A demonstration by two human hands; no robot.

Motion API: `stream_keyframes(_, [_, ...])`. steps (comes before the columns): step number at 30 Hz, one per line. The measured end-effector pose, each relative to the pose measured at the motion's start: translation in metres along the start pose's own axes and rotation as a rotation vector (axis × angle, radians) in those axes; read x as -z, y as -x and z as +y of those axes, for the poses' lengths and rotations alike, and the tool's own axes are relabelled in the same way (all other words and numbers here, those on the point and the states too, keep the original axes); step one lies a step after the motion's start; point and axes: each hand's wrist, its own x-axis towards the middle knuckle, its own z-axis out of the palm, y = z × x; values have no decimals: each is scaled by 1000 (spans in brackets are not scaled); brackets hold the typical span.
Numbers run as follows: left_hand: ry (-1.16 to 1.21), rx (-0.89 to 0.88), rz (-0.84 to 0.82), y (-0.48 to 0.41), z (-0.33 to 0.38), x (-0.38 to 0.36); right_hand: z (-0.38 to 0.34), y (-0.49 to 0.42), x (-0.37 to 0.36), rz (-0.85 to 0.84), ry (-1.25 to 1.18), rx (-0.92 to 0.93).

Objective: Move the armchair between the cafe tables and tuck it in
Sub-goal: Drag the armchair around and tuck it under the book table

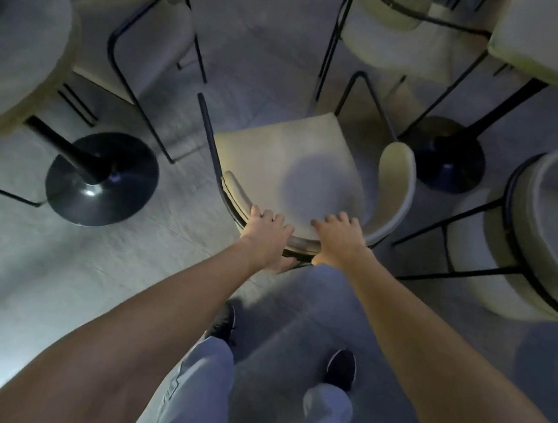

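Observation:
A cream armchair (287, 153) with a thin black metal frame stands in the middle of the view, its curved backrest towards me. My left hand (265, 232) grips the top of the backrest on its left part. My right hand (338, 240) grips the same backrest just to the right. A round cafe table (15, 56) with a black pedestal base (102, 179) is on the left. A second table (557, 37) with its own black base (447, 156) is at the upper right. The armchair stands between the two bases.
Other cream chairs stand around: one at the upper left (144, 35), one at the top centre (393, 27), one at the right (535, 245). The floor is grey tile. My legs in light trousers and dark shoes (342, 369) are right behind the armchair.

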Motion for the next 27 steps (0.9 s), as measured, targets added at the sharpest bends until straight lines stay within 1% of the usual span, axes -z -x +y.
stream_keyframes(4, [84, 121, -50, -2, 36, 16, 48, 8, 5, 11, 72, 109])
stream_keyframes(8, [190, 247, -97, -13, 74, 18, 71, 12, -15, 38, 126, 215])
stream_keyframes(10, [209, 284, -106, -17, 83, 16, 81, 13, -27, 34, 117, 252])
stream_keyframes(13, [210, 317, -114, -24, 82, 12, 93, 7, -42, 87, 125, 290])
stream_keyframes(16, [237, 364, -135, -32, 85, 12, 100, -4, -48, 121, 133, 313])
stream_keyframes(19, [253, 414, -165, -39, 93, 14, 98, -15, -43, 65, 130, 323])
stream_keyframes(22, [250, 458, -152, -36, 95, 13, 93, -22, -37, 11, 142, 350])
stream_keyframes(27, [272, 538, -136, -28, 107, 14, 94, -26, -37, 66, 226, 404])
